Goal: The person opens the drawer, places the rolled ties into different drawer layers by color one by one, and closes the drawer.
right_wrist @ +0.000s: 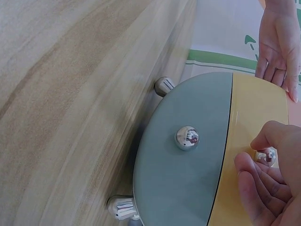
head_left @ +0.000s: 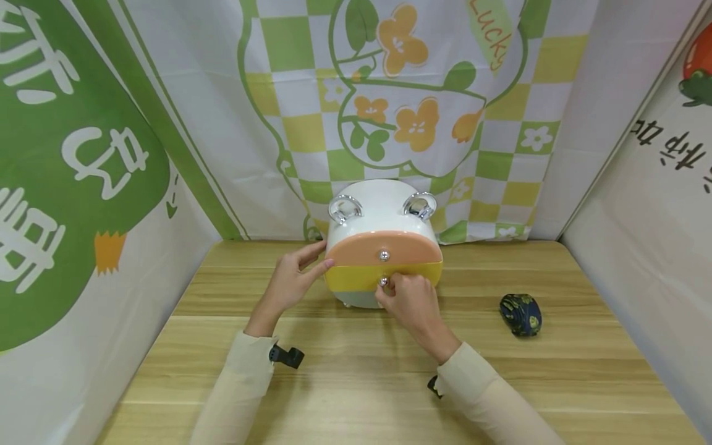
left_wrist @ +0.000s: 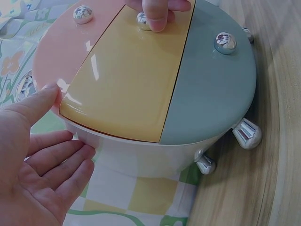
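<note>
A small rounded drawer box with a white shell (head_left: 384,207) stands on the table. Its front has a pink-orange top drawer (head_left: 356,248), a yellow middle drawer (left_wrist: 127,80) and a grey-green bottom drawer (right_wrist: 183,188), each with a round silver knob. All three fronts look flush. My right hand (head_left: 414,303) pinches the yellow drawer's knob (right_wrist: 265,157) between thumb and curled fingers. At the box's left side, my left hand (head_left: 289,281) rests its thumb on the edge of the pink-orange front, the other fingers extended loosely along the white side wall.
On the wooden table (head_left: 345,395), right of the box, lies a small dark blue patterned item (head_left: 521,315). Two silver loops (head_left: 345,210) top the box, and short silver feet (left_wrist: 247,134) carry it. A printed cloth (head_left: 300,105) hangs close behind.
</note>
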`<control>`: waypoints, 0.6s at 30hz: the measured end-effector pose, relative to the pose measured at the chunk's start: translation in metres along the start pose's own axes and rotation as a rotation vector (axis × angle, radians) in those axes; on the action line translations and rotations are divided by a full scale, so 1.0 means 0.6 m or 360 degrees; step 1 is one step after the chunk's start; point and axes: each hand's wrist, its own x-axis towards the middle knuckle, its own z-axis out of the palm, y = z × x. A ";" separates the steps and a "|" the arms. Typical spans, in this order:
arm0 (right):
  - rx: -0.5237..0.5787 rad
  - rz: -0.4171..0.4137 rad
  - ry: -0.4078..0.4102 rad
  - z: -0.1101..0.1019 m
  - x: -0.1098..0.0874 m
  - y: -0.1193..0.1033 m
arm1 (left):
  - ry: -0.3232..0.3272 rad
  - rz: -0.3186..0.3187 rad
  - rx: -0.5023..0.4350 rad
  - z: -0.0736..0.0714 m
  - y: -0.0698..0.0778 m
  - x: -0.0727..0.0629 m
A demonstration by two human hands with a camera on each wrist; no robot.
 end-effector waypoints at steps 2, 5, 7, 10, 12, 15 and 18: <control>0.0004 0.0002 0.0000 0.000 0.001 0.000 | -0.0001 -0.0007 -0.0002 0.000 0.002 -0.001; 0.0003 0.0000 0.0007 0.000 0.001 0.001 | -0.0008 -0.0007 -0.0008 -0.001 0.003 -0.001; 0.0003 0.0000 0.0007 0.000 0.001 0.001 | -0.0010 -0.0001 -0.0011 0.000 0.002 -0.001; 0.0011 0.0009 -0.0002 0.000 0.000 0.001 | -0.0012 0.0013 -0.0016 0.000 0.000 0.000; 0.0014 0.0020 -0.0010 0.000 0.000 0.002 | -0.0009 0.0016 -0.0015 0.000 0.000 0.000; 0.0017 0.0044 -0.0026 -0.002 -0.001 0.002 | 0.0000 0.0016 -0.0007 0.000 0.001 0.000; 0.0039 0.0074 -0.0047 -0.004 -0.004 0.003 | 0.0002 0.0014 -0.0010 0.000 0.000 -0.001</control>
